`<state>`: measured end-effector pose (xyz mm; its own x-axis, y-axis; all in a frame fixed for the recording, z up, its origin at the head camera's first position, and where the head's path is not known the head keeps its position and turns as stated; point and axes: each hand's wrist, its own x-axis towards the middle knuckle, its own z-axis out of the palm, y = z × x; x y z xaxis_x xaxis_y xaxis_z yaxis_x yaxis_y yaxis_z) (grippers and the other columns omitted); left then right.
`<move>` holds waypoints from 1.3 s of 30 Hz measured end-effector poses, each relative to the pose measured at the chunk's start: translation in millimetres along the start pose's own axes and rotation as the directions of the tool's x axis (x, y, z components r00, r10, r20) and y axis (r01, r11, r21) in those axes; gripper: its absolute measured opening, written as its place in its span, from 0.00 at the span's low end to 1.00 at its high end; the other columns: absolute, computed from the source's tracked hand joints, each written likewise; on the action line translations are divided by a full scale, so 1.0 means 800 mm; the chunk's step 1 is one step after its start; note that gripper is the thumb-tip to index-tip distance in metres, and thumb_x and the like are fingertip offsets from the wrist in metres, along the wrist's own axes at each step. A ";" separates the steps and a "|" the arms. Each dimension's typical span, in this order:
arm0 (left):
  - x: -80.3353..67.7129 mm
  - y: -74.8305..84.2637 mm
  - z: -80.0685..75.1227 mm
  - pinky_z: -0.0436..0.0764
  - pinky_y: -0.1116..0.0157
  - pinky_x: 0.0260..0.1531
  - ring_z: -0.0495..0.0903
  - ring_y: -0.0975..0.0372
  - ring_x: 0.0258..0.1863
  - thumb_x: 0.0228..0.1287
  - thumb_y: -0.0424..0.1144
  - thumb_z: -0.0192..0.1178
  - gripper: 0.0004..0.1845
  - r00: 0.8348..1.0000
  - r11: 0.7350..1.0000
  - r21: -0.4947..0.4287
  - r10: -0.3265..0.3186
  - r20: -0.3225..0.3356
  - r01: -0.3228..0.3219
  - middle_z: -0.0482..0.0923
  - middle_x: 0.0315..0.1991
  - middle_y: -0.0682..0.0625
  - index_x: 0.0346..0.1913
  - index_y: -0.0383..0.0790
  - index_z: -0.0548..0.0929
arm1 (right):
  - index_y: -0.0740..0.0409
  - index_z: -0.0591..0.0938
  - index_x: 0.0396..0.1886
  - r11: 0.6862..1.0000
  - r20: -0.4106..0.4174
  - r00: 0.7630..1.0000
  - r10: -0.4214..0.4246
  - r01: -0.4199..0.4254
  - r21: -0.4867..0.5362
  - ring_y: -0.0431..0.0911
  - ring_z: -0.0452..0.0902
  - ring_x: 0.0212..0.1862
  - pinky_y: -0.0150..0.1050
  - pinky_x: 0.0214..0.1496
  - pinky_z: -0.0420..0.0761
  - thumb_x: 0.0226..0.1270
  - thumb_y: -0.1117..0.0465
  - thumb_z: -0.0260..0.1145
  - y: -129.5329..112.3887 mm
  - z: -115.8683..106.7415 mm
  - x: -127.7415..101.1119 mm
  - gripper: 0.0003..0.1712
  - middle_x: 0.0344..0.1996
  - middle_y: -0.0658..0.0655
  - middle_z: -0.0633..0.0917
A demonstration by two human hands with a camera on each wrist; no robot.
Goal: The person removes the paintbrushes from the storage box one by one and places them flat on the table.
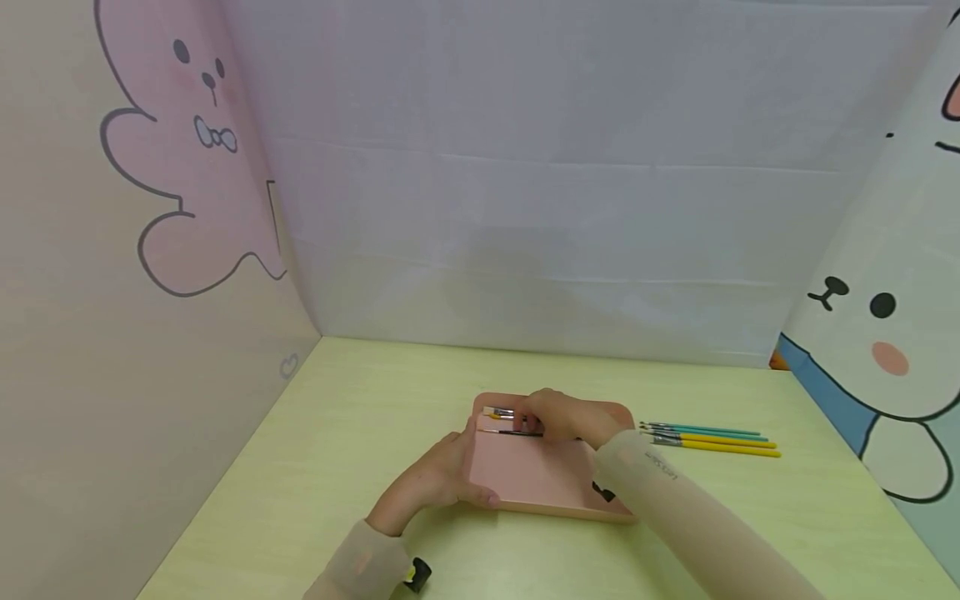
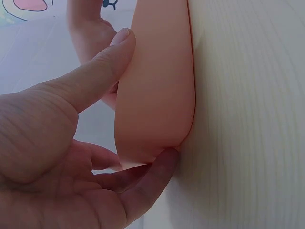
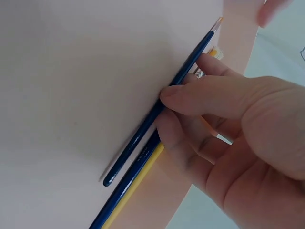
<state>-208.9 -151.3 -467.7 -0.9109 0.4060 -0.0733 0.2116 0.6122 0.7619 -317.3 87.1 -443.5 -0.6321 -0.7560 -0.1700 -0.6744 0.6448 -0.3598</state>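
A shallow pink tray (image 1: 525,477) lies on the table in the head view. My left hand (image 1: 438,477) grips its near left corner, the thumb on the front wall and the fingers curled round the side. Inside the tray, my right hand (image 1: 564,415) pinches a slim dark blue paintbrush (image 3: 143,130) between thumb and fingers. Beneath that hand, along the tray's far side, lie another dark blue paintbrush (image 3: 126,182) and a yellow paintbrush (image 3: 136,182), side by side. The fingers partly hide these two.
To the right of the tray, several paintbrushes lie on the table, with yellow handles (image 1: 731,450) and teal handles (image 1: 723,431). A white curtain (image 1: 540,250) stands behind the table, and printed panels with cartoon animals flank both sides.
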 end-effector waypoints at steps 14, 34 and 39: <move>0.001 -0.001 -0.001 0.74 0.47 0.57 0.75 0.50 0.53 0.47 0.46 0.88 0.53 1.000 1.000 -0.012 0.004 0.006 -0.004 0.77 0.56 0.40 0.74 0.37 0.69 | 0.55 0.89 0.44 0.997 -0.016 1.000 -0.023 0.024 0.068 0.48 0.83 0.43 0.37 0.46 0.82 0.60 0.88 0.60 0.014 0.002 0.001 0.27 0.39 0.54 0.87; 0.001 -0.001 0.000 0.75 0.51 0.54 0.75 0.52 0.50 0.45 0.48 0.88 0.59 1.000 1.000 0.016 0.027 -0.011 -0.027 0.79 0.52 0.42 0.77 0.41 0.62 | 0.51 0.93 0.49 0.992 -0.040 0.997 -0.059 0.063 0.108 0.45 0.83 0.45 0.38 0.51 0.83 0.62 0.83 0.65 0.029 -0.016 -0.028 0.27 0.44 0.48 0.88; 0.002 -0.003 0.000 0.75 0.50 0.55 0.74 0.53 0.51 0.45 0.50 0.88 0.60 1.000 1.000 0.023 0.016 -0.004 -0.016 0.78 0.53 0.43 0.77 0.42 0.61 | 0.50 0.92 0.49 0.988 -0.046 0.996 -0.078 0.083 0.133 0.42 0.85 0.44 0.37 0.50 0.84 0.62 0.81 0.67 0.031 -0.030 -0.041 0.26 0.45 0.47 0.89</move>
<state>-211.0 -152.0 -469.9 -0.9089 0.4128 -0.0583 0.2340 0.6210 0.7481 -322.3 130.2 -424.9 -0.5946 -0.7979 -0.0994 -0.6678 0.5589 -0.4916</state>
